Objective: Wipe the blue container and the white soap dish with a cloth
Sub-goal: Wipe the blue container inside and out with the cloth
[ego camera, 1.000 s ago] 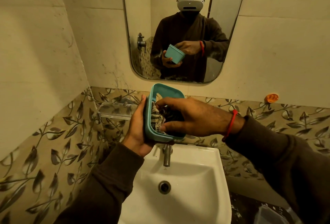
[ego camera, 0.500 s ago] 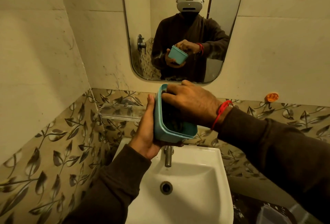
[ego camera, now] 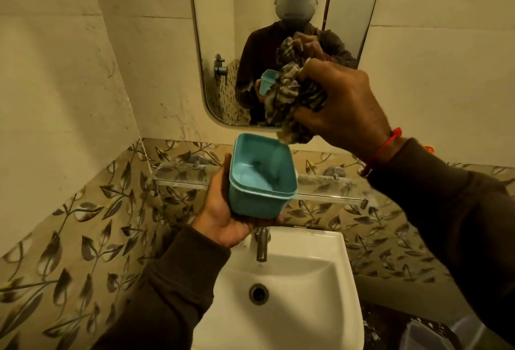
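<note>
The blue container, a small rectangular tub, rests in my left hand above the sink, its open mouth tilted toward me and nothing inside. My right hand is raised above and to the right of it, fingers closed around a bunched patterned cloth. The cloth's lower end hangs just over the container's far right corner. No white soap dish is in view.
A white sink with a metal tap sits below my hands. A glass shelf runs along the leaf-patterned tiles behind. The mirror on the wall reflects me. A clear plastic bin stands at the lower right.
My right hand has pulled the cloth out of the container and lifted it up to the right. The left hand has tipped the container's opening more toward me.
</note>
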